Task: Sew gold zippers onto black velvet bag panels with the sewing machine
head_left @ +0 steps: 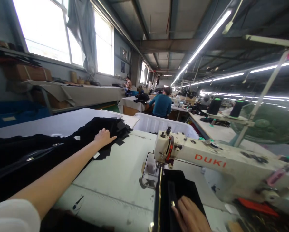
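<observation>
Black fabric piece [186, 185] lies at lower centre-right, on the bed of the sewing machine [219, 158]; a strip with a gold line [160, 190] runs along its left side, up to the needle area. Right hand [191, 214] is laid on the piece near the bottom edge, fingers bent; whether cloth is pinched or only pressed cannot be told. Left hand [103, 138] is stretched out to left of centre, onto the stack of black pieces [121, 130]; fingertips are partly lost against the black, so a grip cannot be confirmed.

Risks, as judged: the piece could be skewed under the machine head if tugged by the right hand while attention is on the left. The loosely fanned stack could be spilled, or several pieces dragged off together, by a rough pull. Right fingers could be put at risk if brought up toward the needle.

Around: long black cloth [38, 158] is heaped across the left, under the left forearm, and could be snagged by it. White bin [168, 124] is set behind the machine head. Thread cones [215, 106] and a fan [272, 120] are seen at right. A person in blue [161, 104] is seated upper centre, well apart.
</observation>
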A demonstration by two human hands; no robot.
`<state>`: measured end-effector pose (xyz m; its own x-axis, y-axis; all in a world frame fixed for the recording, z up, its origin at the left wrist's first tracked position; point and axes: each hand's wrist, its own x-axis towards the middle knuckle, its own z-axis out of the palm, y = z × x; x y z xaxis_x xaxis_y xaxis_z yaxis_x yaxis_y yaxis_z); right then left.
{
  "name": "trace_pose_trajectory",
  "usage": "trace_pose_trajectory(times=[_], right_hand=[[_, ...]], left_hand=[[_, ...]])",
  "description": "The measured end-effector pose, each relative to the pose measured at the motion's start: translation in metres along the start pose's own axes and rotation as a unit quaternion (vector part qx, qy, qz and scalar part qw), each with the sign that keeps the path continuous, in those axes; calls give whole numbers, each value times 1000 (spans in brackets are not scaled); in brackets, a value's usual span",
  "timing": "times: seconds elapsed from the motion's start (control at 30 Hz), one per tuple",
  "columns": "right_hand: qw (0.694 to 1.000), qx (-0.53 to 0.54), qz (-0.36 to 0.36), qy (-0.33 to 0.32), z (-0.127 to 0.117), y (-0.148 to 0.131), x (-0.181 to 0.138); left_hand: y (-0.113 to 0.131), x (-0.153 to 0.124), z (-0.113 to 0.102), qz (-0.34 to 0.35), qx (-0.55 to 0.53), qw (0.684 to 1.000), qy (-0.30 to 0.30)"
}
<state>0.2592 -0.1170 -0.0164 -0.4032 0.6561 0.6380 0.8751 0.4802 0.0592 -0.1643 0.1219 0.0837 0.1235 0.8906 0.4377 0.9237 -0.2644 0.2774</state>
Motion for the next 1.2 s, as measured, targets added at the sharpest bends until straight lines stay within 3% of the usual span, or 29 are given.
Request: trace_pose_trajectory(times=[0.1, 0.23, 0.3, 0.4, 0.53, 0.67, 0.73, 0.83, 0.97, 1.03, 1.1, 1.2], right_hand=[[999, -40, -20, 25, -1, 30, 5], [985, 19, -154, -79, 17, 37, 27], [987, 28, -126, -98, 27, 38, 34], [993, 31, -11, -117, 30, 34, 39], [976, 88, 83, -181, 21, 9, 54], [965, 138, 102, -200, 16, -18, 67], [961, 153, 99, -209, 15, -22, 67], [957, 165, 93, -219, 13, -18, 62], [960, 169, 77, -211, 11, -10, 55], [961, 165, 76, -207, 11, -10, 53], [962, 162, 77, -205, 12, -10, 53], [961, 162, 78, -209, 13, -11, 53]], left_hand=[[-5, 20, 15, -5, -12, 1000, -10], [-16, 35, 13, -4, -30, 999, -32], [-22, 39, 0, -16, -36, 998, -58], [-18, 37, -18, -26, -49, 991, -122], [28, -6, -2, -8, -98, 964, -248], [110, -93, 35, 17, -182, 901, -393], [144, -129, 43, 20, -201, 879, -431], [172, -154, 43, 92, -197, 893, -394], [173, -152, 47, 207, -161, 935, -237], [168, -151, 58, 277, -146, 935, -164], [163, -152, 70, 332, -121, 925, -139], [157, -154, 83, 354, -80, 921, -140]])
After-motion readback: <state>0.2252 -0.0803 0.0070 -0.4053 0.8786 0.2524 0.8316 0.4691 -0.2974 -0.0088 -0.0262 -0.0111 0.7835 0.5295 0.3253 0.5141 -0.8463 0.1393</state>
